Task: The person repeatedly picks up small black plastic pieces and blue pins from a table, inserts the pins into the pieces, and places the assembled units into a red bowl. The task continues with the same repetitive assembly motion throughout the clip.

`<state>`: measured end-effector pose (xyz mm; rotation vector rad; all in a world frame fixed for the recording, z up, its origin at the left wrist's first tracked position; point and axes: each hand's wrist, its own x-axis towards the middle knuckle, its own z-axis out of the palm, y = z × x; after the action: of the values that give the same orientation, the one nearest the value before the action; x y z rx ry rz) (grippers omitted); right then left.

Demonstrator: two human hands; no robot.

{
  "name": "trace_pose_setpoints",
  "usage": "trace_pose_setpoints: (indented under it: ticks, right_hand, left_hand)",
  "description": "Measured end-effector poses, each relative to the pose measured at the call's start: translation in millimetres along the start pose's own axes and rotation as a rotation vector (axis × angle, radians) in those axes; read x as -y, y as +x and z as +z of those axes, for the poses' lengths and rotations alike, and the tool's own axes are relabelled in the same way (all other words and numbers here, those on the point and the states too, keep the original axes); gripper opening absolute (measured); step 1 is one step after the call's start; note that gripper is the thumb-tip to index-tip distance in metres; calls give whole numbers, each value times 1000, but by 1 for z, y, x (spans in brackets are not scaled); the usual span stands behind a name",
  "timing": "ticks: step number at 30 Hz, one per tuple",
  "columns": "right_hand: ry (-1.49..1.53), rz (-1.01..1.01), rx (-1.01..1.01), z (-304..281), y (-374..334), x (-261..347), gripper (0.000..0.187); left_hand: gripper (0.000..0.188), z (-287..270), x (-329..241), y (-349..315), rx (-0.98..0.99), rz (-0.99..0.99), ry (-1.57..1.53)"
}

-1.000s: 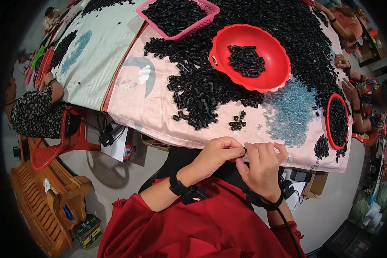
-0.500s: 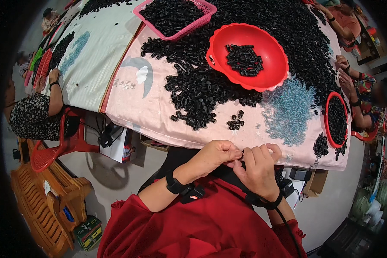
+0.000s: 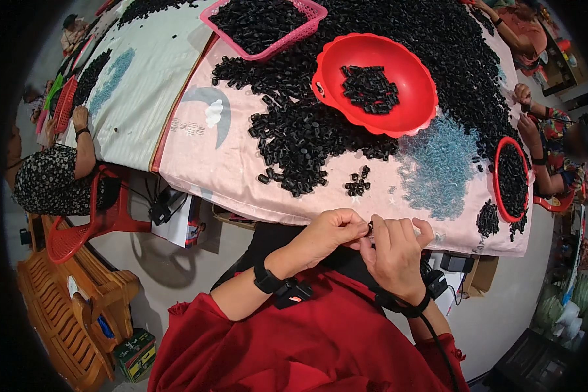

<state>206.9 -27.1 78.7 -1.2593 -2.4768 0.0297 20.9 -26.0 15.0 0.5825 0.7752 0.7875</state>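
Observation:
My left hand (image 3: 333,234) and my right hand (image 3: 400,251) meet at the table's near edge, fingertips together. Between them shows a small black plastic piece (image 3: 370,227), pinched by both hands and mostly covered by the fingers. Just beyond lies a little cluster of black pieces (image 3: 357,181). A large heap of black cylindrical pieces (image 3: 294,140) spreads behind it. To the right is a pile of small clear-blue parts (image 3: 438,170). A red scalloped bowl (image 3: 408,72) sits on the heap, with longer black pieces (image 3: 370,90) inside.
A pink basket (image 3: 307,29) full of black pieces stands at the far left of the pink cloth (image 3: 209,166). At the right is a red-rimmed tray (image 3: 498,186). Other people work on both sides. A red chair (image 3: 121,219) and wooden bench (image 3: 65,307) stand left.
Both hands stay together and have shifted very slightly. The black piece between the fingertips shows a little more now. Nothing on the table has visibly moved.

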Motion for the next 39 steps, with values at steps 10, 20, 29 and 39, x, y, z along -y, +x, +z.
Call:
trace_pose_setpoints:
  ticks: [10, 20, 29, 39]
  right_hand:
    - [-14, -23, 20, -4, 2, -1, 33]
    - [105, -44, -1, -3, 3, -3, 22]
    - [132, 25, -15, -8, 8, -5, 32]
    - [415, 204, -44, -8, 3, -14, 6]
  left_hand:
    - [19, 5, -6, -8, -14, 35, 110]
    - [19, 7, -10, -8, -15, 42, 232]
    - [23, 9, -5, -7, -17, 88, 30]
    - [23, 8, -7, -9, -1, 139, 205]
